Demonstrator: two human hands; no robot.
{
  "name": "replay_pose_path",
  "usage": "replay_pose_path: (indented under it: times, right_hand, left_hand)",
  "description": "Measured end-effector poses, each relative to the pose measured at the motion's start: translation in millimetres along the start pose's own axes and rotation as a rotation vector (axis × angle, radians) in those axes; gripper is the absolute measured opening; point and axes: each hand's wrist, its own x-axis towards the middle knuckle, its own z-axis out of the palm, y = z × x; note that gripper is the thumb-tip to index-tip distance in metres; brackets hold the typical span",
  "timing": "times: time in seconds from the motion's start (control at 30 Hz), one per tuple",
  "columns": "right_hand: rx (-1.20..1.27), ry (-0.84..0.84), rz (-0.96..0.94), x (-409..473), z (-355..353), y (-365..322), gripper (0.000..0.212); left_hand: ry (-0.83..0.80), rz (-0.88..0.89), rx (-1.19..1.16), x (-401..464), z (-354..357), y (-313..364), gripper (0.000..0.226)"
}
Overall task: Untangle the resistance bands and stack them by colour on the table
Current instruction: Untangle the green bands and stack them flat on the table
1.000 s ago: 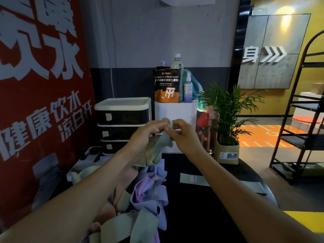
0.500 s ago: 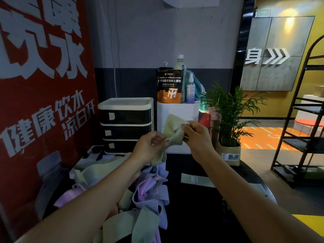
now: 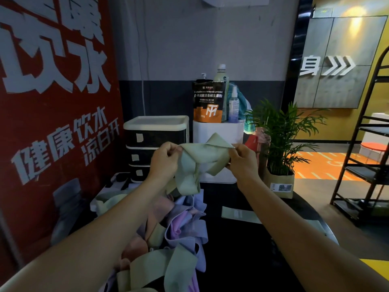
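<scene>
While pinched between hands (image 3: 205, 159), twisted matte green band (image 3: 194, 165).

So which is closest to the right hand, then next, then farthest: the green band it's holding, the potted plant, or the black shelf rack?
1. Green band: pinched in the right hand.
2. Potted plant: just to its right.
3. Black shelf rack: far right, on the floor.

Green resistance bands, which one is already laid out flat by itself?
The pale green flat band on the black table, right of the tangled pile. The other green one is held up by both hands.
</scene>
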Motion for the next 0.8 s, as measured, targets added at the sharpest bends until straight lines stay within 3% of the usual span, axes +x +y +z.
replay_pose_path:
  times: [0.17,0.23,0.43,0.57,0.8]
  right_hand:
    - [-0.060,0.146,0.116,14,-23,13,0.023]
    - [-0.075,0.130,0.119,13,-23,15,0.023]
    - [0.017,0.105,0.123,7,-15,-2,0.023]
    - [0.144,0.153,0.151,14,-19,-13,0.023]
    - [0.183,0.213,0.171,22,-22,-14,0.027]
  left_hand:
    - [0.096,-0.201,-0.408,11,-24,-6,0.022]
    - [0.066,-0.220,-0.334,13,-25,-3,0.020]
    - [0.031,-0.201,-0.394,11,-22,15,0.029]
    - [0.015,-0.146,-0.212,14,-43,10,0.026]
    - [0.044,-0.292,-0.131,18,-49,-16,0.017]
